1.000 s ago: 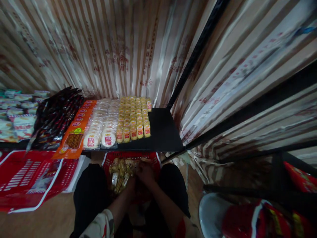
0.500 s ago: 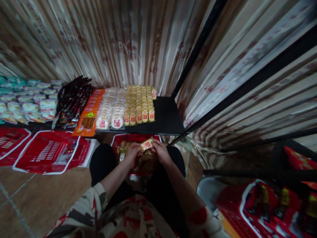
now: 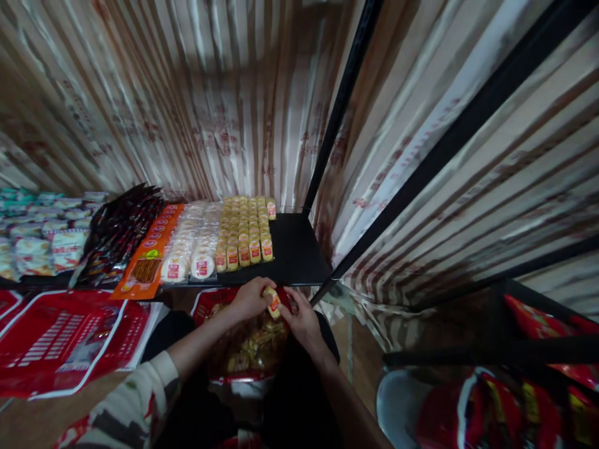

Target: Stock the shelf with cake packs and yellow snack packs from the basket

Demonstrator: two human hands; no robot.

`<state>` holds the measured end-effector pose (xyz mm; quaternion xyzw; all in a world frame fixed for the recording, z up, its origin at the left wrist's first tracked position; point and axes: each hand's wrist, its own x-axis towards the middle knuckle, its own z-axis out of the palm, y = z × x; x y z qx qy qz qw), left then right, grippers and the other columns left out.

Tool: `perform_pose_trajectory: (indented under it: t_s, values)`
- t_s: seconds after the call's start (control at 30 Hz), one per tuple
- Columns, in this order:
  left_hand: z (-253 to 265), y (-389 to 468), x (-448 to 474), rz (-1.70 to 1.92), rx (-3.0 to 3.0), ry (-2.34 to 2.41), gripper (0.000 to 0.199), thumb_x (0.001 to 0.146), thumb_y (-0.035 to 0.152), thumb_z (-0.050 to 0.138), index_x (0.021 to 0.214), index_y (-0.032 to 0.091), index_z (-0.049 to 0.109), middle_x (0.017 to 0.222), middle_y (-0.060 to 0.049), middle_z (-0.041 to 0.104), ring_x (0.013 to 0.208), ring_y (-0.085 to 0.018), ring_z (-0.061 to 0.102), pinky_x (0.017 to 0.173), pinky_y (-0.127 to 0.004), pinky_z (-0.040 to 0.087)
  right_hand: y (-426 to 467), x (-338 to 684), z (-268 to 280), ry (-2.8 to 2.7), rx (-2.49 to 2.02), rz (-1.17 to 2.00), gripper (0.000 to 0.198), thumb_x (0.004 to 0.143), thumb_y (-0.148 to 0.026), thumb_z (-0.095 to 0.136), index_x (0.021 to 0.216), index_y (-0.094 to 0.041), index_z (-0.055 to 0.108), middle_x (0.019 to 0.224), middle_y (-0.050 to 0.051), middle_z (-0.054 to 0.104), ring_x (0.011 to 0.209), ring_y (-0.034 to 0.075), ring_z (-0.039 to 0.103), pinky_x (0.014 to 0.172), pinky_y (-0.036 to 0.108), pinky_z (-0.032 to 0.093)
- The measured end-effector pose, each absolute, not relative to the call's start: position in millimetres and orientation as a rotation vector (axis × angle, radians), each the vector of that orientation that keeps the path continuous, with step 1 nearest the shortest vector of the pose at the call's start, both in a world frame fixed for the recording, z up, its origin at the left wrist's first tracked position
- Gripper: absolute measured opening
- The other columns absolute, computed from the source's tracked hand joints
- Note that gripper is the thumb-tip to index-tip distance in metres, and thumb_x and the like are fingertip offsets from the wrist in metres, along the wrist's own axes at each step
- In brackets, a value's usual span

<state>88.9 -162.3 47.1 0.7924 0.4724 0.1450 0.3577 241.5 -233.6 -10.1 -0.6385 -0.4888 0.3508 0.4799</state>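
Observation:
Pinched in the fingers of my left hand (image 3: 254, 299) is a small yellow wrapped snack (image 3: 273, 303) with a red and white label, tilted over the basket. My right hand (image 3: 303, 321) is just right of it, thumb and fingers apart; the thumb is at the snack's lower end, and I cannot tell whether it presses on it. Below both hands, between my knees, a red basket (image 3: 201, 307) holds many gold-wrapped snacks (image 3: 255, 349). Rows of matching yellow snacks (image 3: 243, 234) stand on the black shelf (image 3: 297, 249) just ahead.
Left along the shelf are white round packs (image 3: 203, 265), an orange packet (image 3: 145, 268), dark packets (image 3: 121, 231) and white bags (image 3: 65, 249). A red basket (image 3: 60, 337) lies at left, another with red packets (image 3: 463, 405) at right. Black posts (image 3: 332, 118) and a striped curtain (image 3: 234, 93) surround the shelf.
My view has tilted up and turned to the right. The snack has turned from nearly level to steeply slanted, and my right hand's fingers have spread from it.

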Motion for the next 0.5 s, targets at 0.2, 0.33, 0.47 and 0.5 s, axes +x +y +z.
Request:
perform_pose_trajectory:
  t_s: [0.2, 0.33, 0.47, 0.5]
  values:
    - [84, -126, 125, 0.222, 2.271, 1.057, 0.030, 0.077, 0.020, 0.047, 0.102, 0.023, 0.063, 0.097, -0.002, 0.064, 0.088, -0.016, 0.060, 0.080, -0.026, 0.046, -200, 267, -1, -1.381, -1.607, 0.743, 0.034, 0.073, -0.033, 0.058, 0.104, -0.022, 0.065, 0.093, 0.005, 0.065, 0.083, 0.019, 0.060, 0.073, 0.030, 0.050]
    - [89, -97, 159, 0.416, 2.185, 1.186, 0.039, 0.078, 0.017, 0.046, 0.116, 0.019, 0.057, 0.110, -0.007, 0.061, 0.100, -0.018, 0.058, 0.089, -0.030, 0.045, -158, 283, -1, -1.218, -1.591, 0.632, 0.038, 0.073, -0.038, 0.056, 0.106, -0.020, 0.064, 0.091, 0.006, 0.061, 0.077, 0.017, 0.059, 0.060, 0.026, 0.049]
    - [75, -71, 192, 0.716, 1.890, 1.407, 0.045, 0.080, 0.018, 0.046, 0.125, 0.014, 0.049, 0.125, -0.011, 0.053, 0.114, -0.020, 0.052, 0.099, -0.031, 0.040, -102, 300, -1, -1.122, -1.682, 0.476, 0.038, 0.074, -0.038, 0.053, 0.105, -0.018, 0.064, 0.090, 0.006, 0.062, 0.076, 0.018, 0.059, 0.069, 0.031, 0.049]
    - [69, -66, 199, 0.742, 1.814, 1.438, 0.046, 0.081, 0.019, 0.045, 0.127, 0.013, 0.047, 0.127, -0.012, 0.052, 0.118, -0.021, 0.049, 0.102, -0.032, 0.038, -88, 304, -3, -1.118, -1.703, 0.459, 0.037, 0.074, -0.036, 0.053, 0.105, -0.018, 0.064, 0.090, 0.007, 0.062, 0.076, 0.018, 0.059, 0.071, 0.032, 0.049]
